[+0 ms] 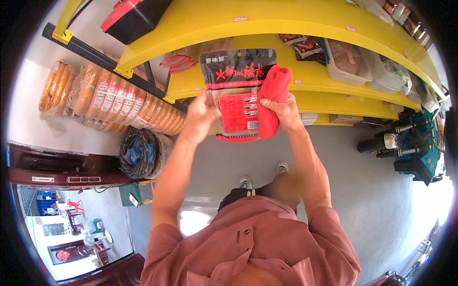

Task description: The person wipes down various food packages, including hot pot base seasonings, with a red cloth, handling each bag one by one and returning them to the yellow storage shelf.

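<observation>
A black, red and clear plastic food pouch is held upright before me, with printed writing on its face. My left hand grips its left edge, the fingers partly hidden behind it. At the pouch's right side is my right hand, closed around a folded red cloth. This cloth overlaps the pouch's right part; whether the right fingers also hold the pouch cannot be seen. Behind the pouch runs a yellow metal shelf.
Wrapped stacks of ring-shaped goods line the left wall above coiled hoses or tyres. Clear plastic bins and dark packets sit on the shelf. A black and red box is at upper left, a teal wheeled machine at right.
</observation>
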`<state>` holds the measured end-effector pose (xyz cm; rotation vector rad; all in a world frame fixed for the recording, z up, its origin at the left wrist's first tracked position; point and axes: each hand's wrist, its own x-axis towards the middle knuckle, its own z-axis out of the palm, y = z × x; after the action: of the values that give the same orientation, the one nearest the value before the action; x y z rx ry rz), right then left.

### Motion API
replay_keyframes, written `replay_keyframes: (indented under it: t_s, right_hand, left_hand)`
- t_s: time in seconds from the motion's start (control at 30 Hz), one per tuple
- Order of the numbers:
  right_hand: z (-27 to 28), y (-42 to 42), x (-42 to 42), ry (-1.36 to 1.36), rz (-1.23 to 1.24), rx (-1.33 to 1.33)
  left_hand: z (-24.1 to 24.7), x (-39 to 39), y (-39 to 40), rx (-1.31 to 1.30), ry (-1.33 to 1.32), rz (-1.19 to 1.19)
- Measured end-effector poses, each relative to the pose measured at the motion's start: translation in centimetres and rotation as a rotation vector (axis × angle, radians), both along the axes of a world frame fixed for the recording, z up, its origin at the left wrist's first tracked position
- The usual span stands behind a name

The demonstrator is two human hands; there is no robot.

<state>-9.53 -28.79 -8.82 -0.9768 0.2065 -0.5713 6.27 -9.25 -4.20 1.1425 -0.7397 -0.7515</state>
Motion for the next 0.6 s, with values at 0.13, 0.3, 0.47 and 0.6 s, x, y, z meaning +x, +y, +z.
replay_keyframes:
  t_s: [0.13,0.3,0.47,0.6]
  right_hand:
    - [1.5,3.2,0.8,0.004,-0.064,-0.013]
    - [3.1,5.5,1.0,0.052,-0.168,-0.183]
    - [3.3,5.6,0.0,0.167,-0.179,-0.361]
    - [0.6,5.9,-1.4,0.047,-0.086,-0.247]
  left_hand:
    - [-1.2,-2.1,2.6,0.100,0.142,-0.033]
    - [-0.7,-2.4,4.1,0.054,0.215,0.023]
    - [1.2,-3.3,4.3,-0.040,0.259,0.125]
    - [1.5,-2.6,3.3,-0.092,0.259,0.182]
